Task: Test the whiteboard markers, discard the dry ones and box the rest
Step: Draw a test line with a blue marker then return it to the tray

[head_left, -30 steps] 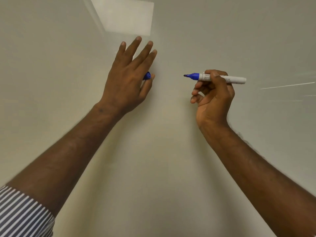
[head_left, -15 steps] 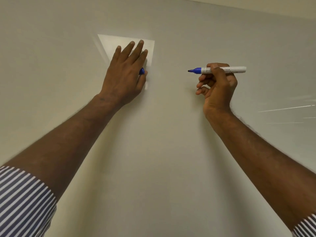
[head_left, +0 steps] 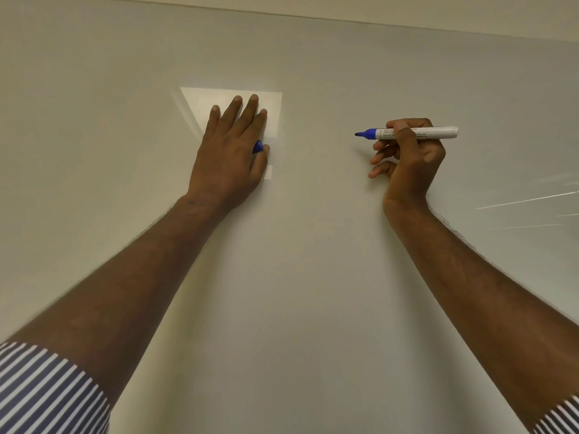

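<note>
marker (head_left: 416, 133) uncapped, tip pointing to 9 o'clock, just off whiteboard (head_left: 313, 277) | right hand (head_left: 407, 158) fingers pinch its barrel | left hand (head_left: 232, 151) flat on board, thumb pinning blue cap (head_left: 257, 147) | step: testing 1 marker | next: press tip, draw stroke

Most of the blue cap (head_left: 257, 147) lies hidden under the left hand (head_left: 230, 151); only a small wedge shows between thumb and forefinger, so how the hand holds it cannot be told. The middle of the marker (head_left: 407, 133) barrel, right of that hand, is covered by the right hand (head_left: 407, 158), and its printed label is too small to read. Whether the marker tip touches the whiteboard (head_left: 297, 277) cannot be told. Both striped sleeves (head_left: 47, 393) are cut off by the lower edge. The whiteboard runs past the left, right and bottom edges.
</note>
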`<state>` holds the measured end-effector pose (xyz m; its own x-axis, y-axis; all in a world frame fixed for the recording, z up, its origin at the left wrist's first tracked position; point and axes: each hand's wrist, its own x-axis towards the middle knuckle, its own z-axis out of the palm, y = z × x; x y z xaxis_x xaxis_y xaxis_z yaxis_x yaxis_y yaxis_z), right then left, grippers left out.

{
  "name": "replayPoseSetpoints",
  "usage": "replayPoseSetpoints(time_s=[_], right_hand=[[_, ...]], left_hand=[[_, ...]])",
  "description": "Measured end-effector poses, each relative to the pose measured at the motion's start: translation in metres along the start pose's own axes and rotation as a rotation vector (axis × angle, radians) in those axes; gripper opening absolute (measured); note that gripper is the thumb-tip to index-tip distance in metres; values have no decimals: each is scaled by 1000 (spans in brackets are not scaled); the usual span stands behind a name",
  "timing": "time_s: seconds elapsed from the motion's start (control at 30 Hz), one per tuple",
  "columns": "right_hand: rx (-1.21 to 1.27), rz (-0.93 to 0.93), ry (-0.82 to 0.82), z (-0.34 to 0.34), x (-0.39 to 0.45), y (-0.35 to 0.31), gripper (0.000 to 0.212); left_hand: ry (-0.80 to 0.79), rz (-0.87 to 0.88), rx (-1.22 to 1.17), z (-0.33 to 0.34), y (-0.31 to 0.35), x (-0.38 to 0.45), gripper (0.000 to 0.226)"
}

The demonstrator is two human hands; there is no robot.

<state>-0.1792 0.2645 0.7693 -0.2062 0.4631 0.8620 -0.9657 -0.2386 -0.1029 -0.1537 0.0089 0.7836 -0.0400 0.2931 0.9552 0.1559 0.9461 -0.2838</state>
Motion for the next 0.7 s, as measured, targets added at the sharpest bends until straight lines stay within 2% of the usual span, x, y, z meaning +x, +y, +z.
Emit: replayPoseSetpoints(time_s=[0.33,0.7], right_hand=[[-109,-129,-37,0,-12,11,4],[-142,-97,-71,0,-13,12,16]], left_hand=[[-5,17,-8,5,-5,-1,62],[1,3,-14,8,-5,-2,59]])
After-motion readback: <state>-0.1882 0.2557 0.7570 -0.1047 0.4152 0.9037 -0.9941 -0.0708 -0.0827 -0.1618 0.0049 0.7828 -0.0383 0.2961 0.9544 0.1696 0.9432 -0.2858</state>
